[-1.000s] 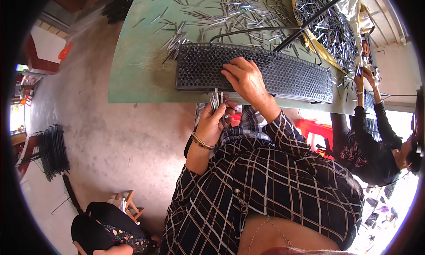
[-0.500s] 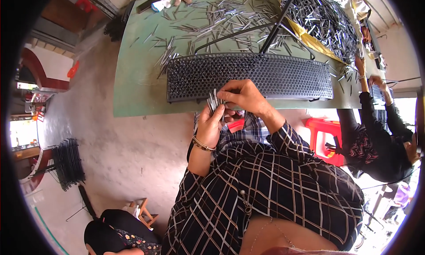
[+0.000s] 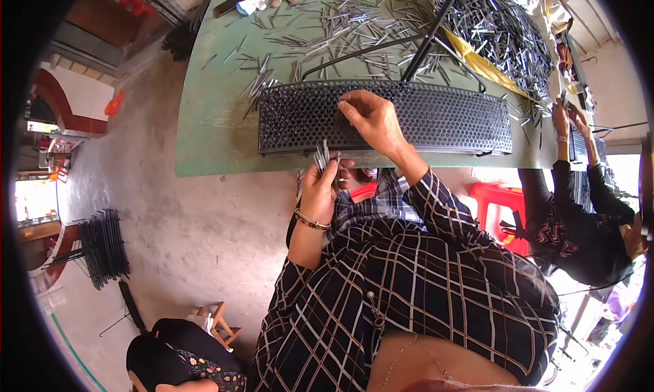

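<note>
My left hand (image 3: 319, 196) is closed around a small bunch of thin grey metal strips (image 3: 321, 158), their ends sticking up past the fingers. It is just off the table's near edge. My right hand (image 3: 379, 125) is over the middle of a long black perforated metal rack (image 3: 449, 119), thumb and fingertips pinched together near its holes. Whatever may be between those fingertips is too small to make out. The rack lies along the near edge of the green table (image 3: 218, 119), its bent black rods (image 3: 417, 59) reaching up behind it.
Many loose strips (image 3: 340, 24) are scattered behind the rack. At the back right, a heap of strips (image 3: 501, 38) lies on yellow-edged sheeting. To the right a co-worker (image 3: 579, 228) has both hands at the table, near a red stool (image 3: 497, 205). Another person (image 3: 180, 354) is at the lower left.
My right hand has moved up and away from the bunch in my left hand, onto the rack's holes. The left hand has stayed nearly in place. The co-worker's hands have shifted slightly.
</note>
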`<state>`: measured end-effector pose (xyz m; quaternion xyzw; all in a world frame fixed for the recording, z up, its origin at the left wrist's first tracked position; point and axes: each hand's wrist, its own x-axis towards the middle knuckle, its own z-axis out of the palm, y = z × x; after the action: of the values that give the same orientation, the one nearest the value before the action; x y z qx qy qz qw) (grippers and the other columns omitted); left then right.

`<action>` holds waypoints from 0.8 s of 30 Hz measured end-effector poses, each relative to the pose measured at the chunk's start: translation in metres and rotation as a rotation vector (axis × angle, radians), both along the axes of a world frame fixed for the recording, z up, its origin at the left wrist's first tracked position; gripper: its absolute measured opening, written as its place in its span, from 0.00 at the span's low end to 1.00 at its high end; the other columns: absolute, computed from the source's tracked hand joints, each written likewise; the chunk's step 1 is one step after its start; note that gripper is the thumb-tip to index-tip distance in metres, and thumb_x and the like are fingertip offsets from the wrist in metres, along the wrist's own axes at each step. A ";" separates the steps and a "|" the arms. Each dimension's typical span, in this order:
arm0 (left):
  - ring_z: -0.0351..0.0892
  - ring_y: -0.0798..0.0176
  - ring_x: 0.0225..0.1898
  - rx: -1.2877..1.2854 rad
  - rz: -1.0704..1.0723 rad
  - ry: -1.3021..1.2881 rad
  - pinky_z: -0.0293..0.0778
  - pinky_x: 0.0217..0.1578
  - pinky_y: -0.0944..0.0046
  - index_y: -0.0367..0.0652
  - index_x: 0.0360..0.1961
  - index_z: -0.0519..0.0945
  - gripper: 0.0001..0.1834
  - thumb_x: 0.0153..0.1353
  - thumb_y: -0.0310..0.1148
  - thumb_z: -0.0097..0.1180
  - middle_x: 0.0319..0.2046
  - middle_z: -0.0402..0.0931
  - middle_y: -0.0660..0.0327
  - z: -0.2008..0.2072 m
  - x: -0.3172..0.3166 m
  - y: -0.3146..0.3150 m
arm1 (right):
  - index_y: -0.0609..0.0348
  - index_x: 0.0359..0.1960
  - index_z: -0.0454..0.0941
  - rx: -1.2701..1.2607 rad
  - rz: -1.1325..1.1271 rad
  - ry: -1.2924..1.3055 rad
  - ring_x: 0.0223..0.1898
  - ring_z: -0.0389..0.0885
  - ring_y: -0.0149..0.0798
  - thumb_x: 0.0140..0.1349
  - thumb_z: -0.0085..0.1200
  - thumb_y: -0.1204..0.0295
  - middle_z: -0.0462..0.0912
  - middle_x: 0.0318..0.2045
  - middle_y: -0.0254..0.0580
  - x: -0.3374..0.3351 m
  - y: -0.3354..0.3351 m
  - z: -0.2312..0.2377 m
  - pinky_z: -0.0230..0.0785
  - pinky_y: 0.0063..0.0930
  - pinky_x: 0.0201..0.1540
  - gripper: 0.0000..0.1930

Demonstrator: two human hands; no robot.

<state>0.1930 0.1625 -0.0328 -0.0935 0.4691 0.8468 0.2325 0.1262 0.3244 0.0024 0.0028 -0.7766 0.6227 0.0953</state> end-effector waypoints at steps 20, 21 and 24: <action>0.74 0.72 0.29 0.011 -0.026 -0.037 0.71 0.27 0.74 0.40 0.46 0.71 0.11 0.64 0.31 0.47 0.36 0.78 0.56 -0.006 0.004 0.003 | 0.61 0.40 0.76 0.216 -0.009 0.155 0.22 0.73 0.26 0.58 0.56 0.72 0.80 0.28 0.38 0.000 0.000 -0.009 0.67 0.21 0.26 0.10; 0.74 0.72 0.29 0.011 -0.026 -0.038 0.71 0.27 0.74 0.40 0.46 0.71 0.11 0.64 0.31 0.47 0.36 0.78 0.56 -0.007 0.005 0.003 | 0.61 0.40 0.76 0.232 0.005 0.159 0.22 0.73 0.27 0.58 0.55 0.72 0.80 0.29 0.39 0.001 0.001 -0.009 0.67 0.22 0.26 0.10; 0.74 0.71 0.29 0.010 -0.024 -0.040 0.71 0.27 0.74 0.40 0.46 0.72 0.11 0.64 0.31 0.47 0.36 0.78 0.56 -0.007 0.005 0.004 | 0.61 0.40 0.76 0.271 0.021 0.165 0.22 0.74 0.28 0.58 0.55 0.72 0.79 0.29 0.40 0.000 0.003 -0.009 0.67 0.22 0.26 0.10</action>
<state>0.1978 0.1667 -0.0398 -0.1036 0.4612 0.8444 0.2523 0.1262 0.3273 -0.0061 0.0751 -0.8431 0.5107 0.1509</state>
